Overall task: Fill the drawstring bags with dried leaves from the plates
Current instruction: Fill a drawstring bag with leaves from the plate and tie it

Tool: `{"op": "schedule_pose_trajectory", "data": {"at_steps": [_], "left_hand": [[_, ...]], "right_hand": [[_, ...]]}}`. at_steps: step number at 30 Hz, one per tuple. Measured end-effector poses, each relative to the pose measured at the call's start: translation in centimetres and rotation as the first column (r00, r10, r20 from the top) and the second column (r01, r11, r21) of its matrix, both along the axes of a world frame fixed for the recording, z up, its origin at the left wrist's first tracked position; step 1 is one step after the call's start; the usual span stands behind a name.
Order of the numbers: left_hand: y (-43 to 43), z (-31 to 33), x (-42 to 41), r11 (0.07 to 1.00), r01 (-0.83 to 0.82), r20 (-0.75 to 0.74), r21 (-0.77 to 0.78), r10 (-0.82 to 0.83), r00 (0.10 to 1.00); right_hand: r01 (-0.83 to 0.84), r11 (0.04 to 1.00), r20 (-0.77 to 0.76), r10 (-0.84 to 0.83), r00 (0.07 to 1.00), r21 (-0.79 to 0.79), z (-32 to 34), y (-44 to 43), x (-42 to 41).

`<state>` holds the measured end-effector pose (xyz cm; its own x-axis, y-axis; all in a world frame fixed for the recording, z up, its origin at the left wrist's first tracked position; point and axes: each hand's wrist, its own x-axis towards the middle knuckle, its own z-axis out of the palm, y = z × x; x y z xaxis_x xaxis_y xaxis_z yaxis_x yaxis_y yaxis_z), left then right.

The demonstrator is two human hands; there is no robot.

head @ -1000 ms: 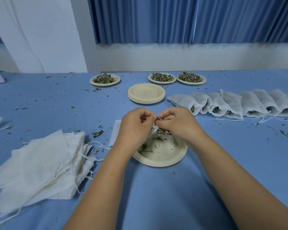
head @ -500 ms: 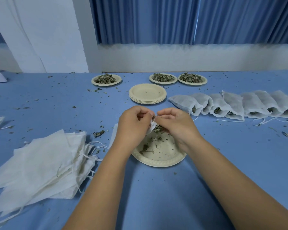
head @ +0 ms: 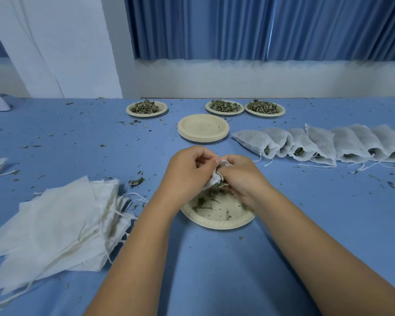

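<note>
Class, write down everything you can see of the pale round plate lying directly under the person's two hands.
The pale beige round plate looks like pressed paper pulp, with a patterned raised rim. It lies flat on the blue table, nearly emptied: only scattered dried leaf bits remain. Its far part is hidden by the left hand and right hand, which hold a white fabric drawstring bag above it; whether they touch the plate cannot be told.
</note>
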<state>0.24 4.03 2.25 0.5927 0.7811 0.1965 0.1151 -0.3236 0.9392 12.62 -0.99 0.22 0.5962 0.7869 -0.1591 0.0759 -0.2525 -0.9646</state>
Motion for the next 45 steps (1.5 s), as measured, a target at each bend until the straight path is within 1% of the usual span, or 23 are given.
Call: {"op": "schedule_pose_trajectory", "data": {"at_steps": [1,2,4,5,10,12,13,14,16,17,18,19,20,23,25,26,27,29,32,38,39,43,45], "left_hand": [[0.1,0.0,0.0,0.999,-0.032,0.003,0.008,0.032,0.999],[0.3,-0.1,-0.1,0.997,-0.069,0.007,0.020,0.069,0.998],[0.8,-0.1,-0.2,0.990,-0.138,0.029,0.033,0.137,0.990],[1.1,-0.2,-0.3,0.985,-0.171,0.045,0.037,0.169,0.985],[1.7,-0.3,-0.6,0.952,-0.301,0.114,0.050,0.294,0.949],[1.9,-0.3,-0.7,0.945,-0.324,0.125,0.042,0.316,0.940],[1.9,-0.3,-0.7,0.943,-0.331,0.130,0.037,0.324,0.937],[1.9,-0.3,-0.7,0.942,-0.334,0.135,0.030,0.328,0.935],[1.9,-0.3,-0.8,0.940,-0.340,0.136,0.026,0.334,0.933],[1.9,-0.3,-0.7,0.938,-0.344,0.132,0.034,0.337,0.932],[1.9,-0.3,-0.8,0.937,-0.347,0.129,0.041,0.340,0.932],[1.8,-0.3,-0.7,0.936,-0.349,0.127,0.046,0.341,0.932],[1.8,-0.3,-0.7,0.936,-0.348,0.126,0.050,0.340,0.932],[1.8,-0.4,-0.7,0.943,-0.324,0.100,0.073,0.316,0.943],[1.7,-0.4,-0.6,0.953,-0.296,0.084,0.069,0.290,0.953],[1.7,-0.5,-0.6,0.956,-0.287,0.076,0.066,0.282,0.956],[1.7,-0.5,-0.5,0.957,-0.282,0.067,0.069,0.278,0.958],[1.6,-0.6,-0.5,0.958,-0.274,0.053,0.083,0.270,0.961],[1.4,-0.6,-0.4,0.962,-0.255,0.034,0.101,0.253,0.967],[0.6,-0.3,0.1,0.980,-0.174,0.014,0.096,0.173,0.985],[0.5,-0.4,0.1,0.981,-0.166,0.009,0.101,0.166,0.986],[0.9,-0.5,0.0,0.977,-0.190,0.021,0.100,0.189,0.982],[1.3,-0.6,-0.2,0.967,-0.236,0.041,0.095,0.233,0.972]], "right_hand": [[-0.018,1.000,-0.044,0.019,0.999,0.018,0.1,-0.1,0.1],[-0.046,0.998,-0.134,0.053,0.990,0.052,0.4,-0.2,0.3],[-0.083,0.989,-0.351,0.121,0.928,0.121,1.4,-0.7,0.7],[-0.088,0.988,-0.409,0.134,0.903,0.130,1.7,-1.0,1.0],[-0.070,0.993,-0.478,0.107,0.872,0.096,2.7,-1.8,2.0],[-0.077,0.994,-0.441,0.103,0.892,0.078,2.8,-2.0,2.0],[-0.074,0.996,-0.388,0.090,0.917,0.054,2.8,-2.0,1.9],[-0.063,0.998,-0.295,0.066,0.953,0.018,2.7,-2.0,1.8],[-0.008,0.999,0.006,0.008,1.000,-0.046,2.5,-2.0,1.6],[0.026,0.999,0.141,-0.021,0.990,-0.033,2.5,-2.1,1.6],[0.049,0.999,0.210,-0.047,0.977,-0.002,2.4,-2.1,1.6],[0.051,0.999,0.215,-0.054,0.975,0.017,2.3,-2.0,1.7],[0.028,1.000,0.174,-0.029,0.984,0.008,2.4,-2.0,1.6],[-0.109,0.993,-0.109,0.104,0.989,-0.047,2.3,-1.7,0.6],[-0.103,0.994,-0.273,0.110,0.956,0.041,1.9,-1.4,0.0],[-0.067,0.994,-0.296,0.090,0.951,0.086,1.7,-1.3,-0.1],[-0.025,0.992,-0.275,0.058,0.960,0.121,1.5,-1.3,-0.2],[0.021,0.982,-0.143,0.006,0.990,0.186,1.3,-1.4,-0.2],[-0.037,0.974,0.124,0.010,0.992,0.221,1.2,-1.5,-0.4],[-0.013,0.961,0.306,-0.075,0.949,0.275,1.0,-1.1,-1.3],[-0.029,0.967,0.310,-0.053,0.949,0.254,1.0,-1.1,-1.3],[-0.168,0.977,0.205,0.139,0.969,0.128,1.7,-1.5,-0.8],[-0.162,0.973,0.192,0.130,0.973,0.163,2.2,-1.9,-0.3]]}}
